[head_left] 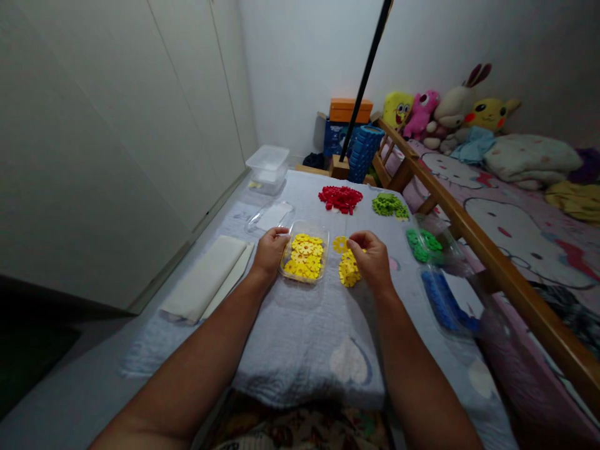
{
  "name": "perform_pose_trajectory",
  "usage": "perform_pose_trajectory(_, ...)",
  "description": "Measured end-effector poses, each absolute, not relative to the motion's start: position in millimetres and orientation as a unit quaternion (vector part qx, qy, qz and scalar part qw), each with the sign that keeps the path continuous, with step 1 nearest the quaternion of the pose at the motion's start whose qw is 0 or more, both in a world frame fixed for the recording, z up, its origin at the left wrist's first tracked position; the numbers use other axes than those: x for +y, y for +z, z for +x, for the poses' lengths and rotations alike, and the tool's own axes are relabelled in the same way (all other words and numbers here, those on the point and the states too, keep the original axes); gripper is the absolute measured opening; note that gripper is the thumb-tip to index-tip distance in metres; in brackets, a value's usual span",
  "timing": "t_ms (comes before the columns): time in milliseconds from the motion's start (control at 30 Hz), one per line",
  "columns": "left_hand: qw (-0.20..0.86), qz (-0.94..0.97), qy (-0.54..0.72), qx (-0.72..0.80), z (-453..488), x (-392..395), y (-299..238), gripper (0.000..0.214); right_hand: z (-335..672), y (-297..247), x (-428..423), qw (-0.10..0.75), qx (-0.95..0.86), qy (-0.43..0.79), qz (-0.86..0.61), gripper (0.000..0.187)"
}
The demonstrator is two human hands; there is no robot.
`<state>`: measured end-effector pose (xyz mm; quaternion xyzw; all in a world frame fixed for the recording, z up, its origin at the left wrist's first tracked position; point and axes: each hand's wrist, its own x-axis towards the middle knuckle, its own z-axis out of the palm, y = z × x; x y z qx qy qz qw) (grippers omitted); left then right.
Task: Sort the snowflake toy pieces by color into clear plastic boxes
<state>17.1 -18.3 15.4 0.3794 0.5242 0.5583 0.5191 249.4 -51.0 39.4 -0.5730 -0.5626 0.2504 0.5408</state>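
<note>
Container [324, 236] of yellow pieces [305, 253], gripped at its ten o'clock edge by the left hand [270, 251], presumably against sliding; yellow disc [340, 244] pinched at the container's three o'clock by the right hand [372, 253], protruding from the fingertips toward nine, likely to keep its notches clear; loose yellow pile [349, 274] near those fingertips toward six, seemingly for short reaches; red pile [340, 199] at one, apparently grouped by colour
</note>
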Motion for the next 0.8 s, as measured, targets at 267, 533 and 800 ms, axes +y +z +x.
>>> perform_pose_trajectory(267,0.521,0.377,0.559,0.523,18.6,-19.6,18.1,0.040,201.1,32.5,-57.8,0.472,-0.645,0.199,-0.568,0.006)
perform_pose_trajectory(533,0.525,0.369,0.564,0.520,19.2,-19.1,15.4,0.038,187.2,23.9,-56.5,0.412,-0.678,0.166,-0.586,0.008)
perform_pose_trajectory(800,0.527,0.368,0.564,0.519,19.6,-17.1,13.8,0.039,216.2,25.5,-52.4,0.422,-0.669,0.107,-0.603,0.022)
